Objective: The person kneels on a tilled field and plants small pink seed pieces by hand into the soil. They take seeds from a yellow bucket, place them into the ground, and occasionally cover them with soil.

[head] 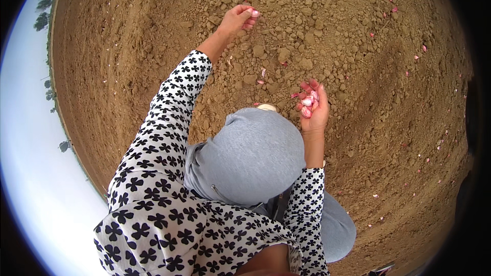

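Observation:
My left hand [239,19] is at the upper middle, low over the crumbly soil, with one pink-skinned garlic clove [255,13] pinched between thumb and fingers. To the right of my knee, my right hand [315,109] is turned palm up, its fingers curled loosely around several pink and white garlic cloves [307,101]. Between the hands, a few more cloves or bits of skin lie on the ground, one pale piece [263,72] among them. Some of the soil near my body is hidden by my knee and sleeves.
Cloddy brown soil [356,96] surrounds me. More cloves lie scattered at the right, including one [394,9] at the upper right. My grey-trousered knee [249,153] rises between my arms, with a pale shoe tip [267,106] beyond it. Trees [41,21] stand along the field's far edge.

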Demonstrator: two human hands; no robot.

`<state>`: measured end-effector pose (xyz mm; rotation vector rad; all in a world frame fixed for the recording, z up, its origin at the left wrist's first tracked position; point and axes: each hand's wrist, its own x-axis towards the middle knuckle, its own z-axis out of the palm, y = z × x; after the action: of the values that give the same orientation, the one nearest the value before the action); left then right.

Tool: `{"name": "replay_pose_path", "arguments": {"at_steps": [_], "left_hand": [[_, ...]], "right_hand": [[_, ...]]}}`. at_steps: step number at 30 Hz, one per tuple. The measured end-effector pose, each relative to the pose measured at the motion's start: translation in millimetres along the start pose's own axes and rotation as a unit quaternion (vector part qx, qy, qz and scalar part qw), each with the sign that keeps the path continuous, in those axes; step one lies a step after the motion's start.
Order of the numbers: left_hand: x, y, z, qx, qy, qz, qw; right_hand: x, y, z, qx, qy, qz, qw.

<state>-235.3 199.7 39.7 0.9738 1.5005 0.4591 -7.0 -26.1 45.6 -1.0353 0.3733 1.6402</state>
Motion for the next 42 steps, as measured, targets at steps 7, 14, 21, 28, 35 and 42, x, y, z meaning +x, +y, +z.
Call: {"name": "replay_pose_path", "arguments": {"at_steps": [7, 14, 21, 28, 35, 42], "left_hand": [[95, 20, -31, 0.223, 0.087, 0.077, 0.968], [124, 18, -14, 0.454, 0.107, 0.093, 0.880], [132, 4, -7, 0.541, 0.148, 0.174, 0.809], [150, 2, 1, 0.619, 0.171, 0.119, 0.758], [32, 20, 67, 0.422, 0.066, 0.268, 0.864], [-98, 16, 139, 0.373, -0.261, 0.190, 0.870]], "right_hand": [[7, 2, -16, -0.004, 0.032, -0.006, 0.999], [11, 0, -22, -0.010, 0.052, -0.010, 0.999], [14, 1, -17, -0.024, 0.062, 0.002, 0.998], [15, -5, -13, -0.045, 0.074, -0.005, 0.996], [23, -14, -4, 0.034, -0.025, -0.020, 0.999], [16, -13, 13, -0.032, -0.054, -0.028, 0.998]]}}
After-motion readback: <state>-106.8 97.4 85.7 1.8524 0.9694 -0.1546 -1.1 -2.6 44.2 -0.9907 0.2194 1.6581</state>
